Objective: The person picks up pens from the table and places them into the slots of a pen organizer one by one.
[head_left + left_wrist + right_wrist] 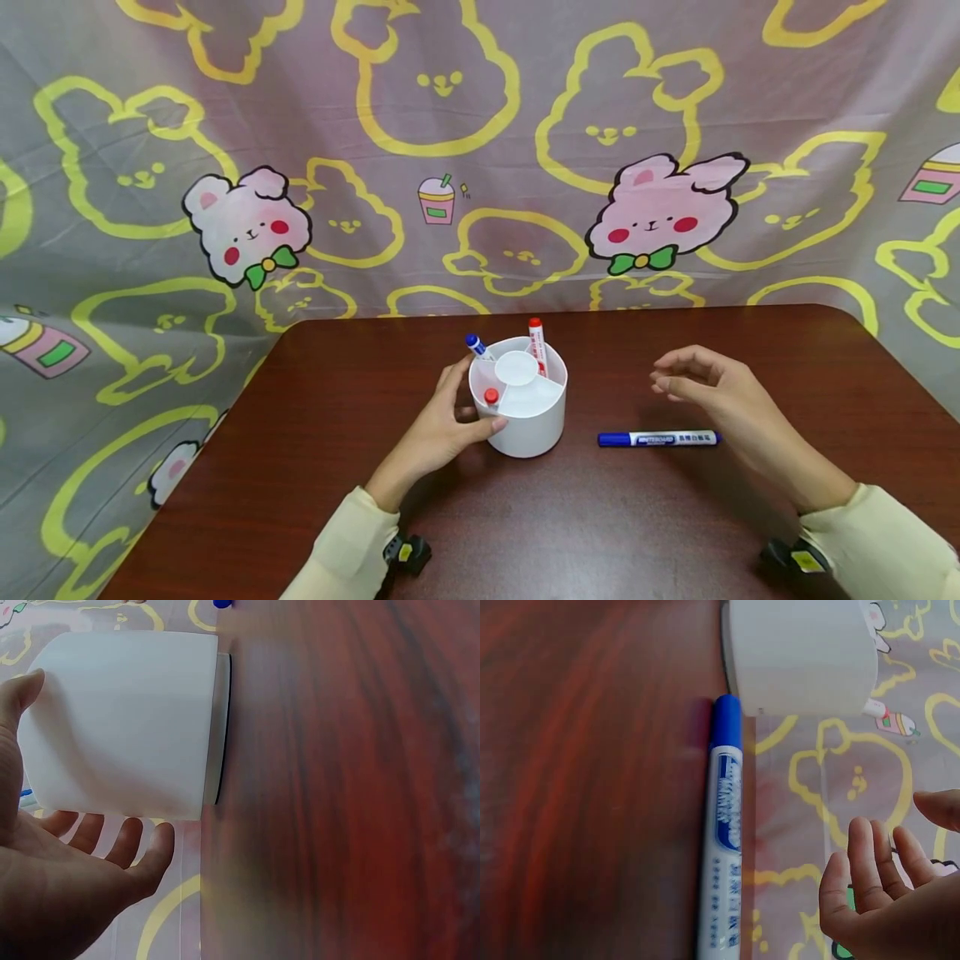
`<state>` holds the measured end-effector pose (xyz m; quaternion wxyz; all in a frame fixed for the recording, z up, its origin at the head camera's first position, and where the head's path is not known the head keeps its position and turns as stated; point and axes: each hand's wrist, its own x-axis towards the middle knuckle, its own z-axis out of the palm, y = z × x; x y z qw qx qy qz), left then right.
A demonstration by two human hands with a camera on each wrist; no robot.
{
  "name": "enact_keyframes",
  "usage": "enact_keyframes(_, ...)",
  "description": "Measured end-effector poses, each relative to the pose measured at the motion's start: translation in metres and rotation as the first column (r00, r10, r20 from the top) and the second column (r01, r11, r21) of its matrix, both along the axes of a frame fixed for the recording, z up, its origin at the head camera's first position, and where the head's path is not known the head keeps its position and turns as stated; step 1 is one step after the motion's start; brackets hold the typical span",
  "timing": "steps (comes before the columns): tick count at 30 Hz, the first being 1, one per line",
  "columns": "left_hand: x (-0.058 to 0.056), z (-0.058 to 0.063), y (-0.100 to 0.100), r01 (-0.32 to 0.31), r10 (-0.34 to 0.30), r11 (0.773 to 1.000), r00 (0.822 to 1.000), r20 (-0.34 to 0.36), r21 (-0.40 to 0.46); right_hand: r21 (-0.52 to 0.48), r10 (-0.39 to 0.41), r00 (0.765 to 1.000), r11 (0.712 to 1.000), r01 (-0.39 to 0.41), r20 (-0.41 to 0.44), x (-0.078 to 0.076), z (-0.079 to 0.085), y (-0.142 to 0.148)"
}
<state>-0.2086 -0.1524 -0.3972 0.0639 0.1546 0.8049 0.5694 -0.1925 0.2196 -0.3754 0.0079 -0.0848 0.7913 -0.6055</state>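
Desk: a dark red-brown wooden desk (675, 533) carried the work, set before a grey backdrop cloth (480, 125) printed with yellow rabbit outlines and pink rabbits.
Holder: a white round pen holder (525, 425), divided into compartments, stood upright near the middle of the desk.
Left hand: the left hand (442, 429) cupped the holder's left side, thumb pressed to the front wall and fingers curved round the back; its grip was closed on the holder, steadying it.
Right hand: the right hand (712, 392) hovered above the desk to the right of the holder, fingers loosely bent and holding nothing, its grip open.
Stored markers: three markers were already in the holder, a red-capped marker (537, 343) standing tall at the back, a blue-capped marker (476, 344) leaning out at the back left, and a short red cap (491, 396) showing in the front-left compartment.
Loose marker: one blue whiteboard marker (658, 438) lay flat on the desk, just right of the holder and just below the right hand, untouched.
Progress: judged from this, most of the sorting looked done, with the one loose marker left to go in.
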Motion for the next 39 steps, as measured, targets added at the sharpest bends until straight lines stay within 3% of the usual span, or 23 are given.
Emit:
enact_keyframes(5,0.001,0.000,0.000,0.013,-0.014,1.000,0.999,0.049,0.026,0.050,-0.020,0.999,0.999,0.018,0.032,0.004,-0.009,0.007)
enact_keyframes(14,0.000,-0.001,0.001,0.017,-0.018,0.999,0.999,0.034,0.043,0.235,-0.047,0.997,0.971,0.030,0.068,0.011,-0.023,0.022)
enact_keyframes(30,-0.001,0.000,0.001,0.021,-0.022,0.999,0.999,0.027,0.033,0.273,-0.032,0.994,0.962,0.002,0.105,0.016,-0.041,0.036)
enact_keyframes(39,0.000,0.000,0.001,0.010,-0.011,1.000,0.999,0.031,0.026,0.276,-0.004,0.999,0.961,-0.010,0.049,0.017,-0.050,0.030)
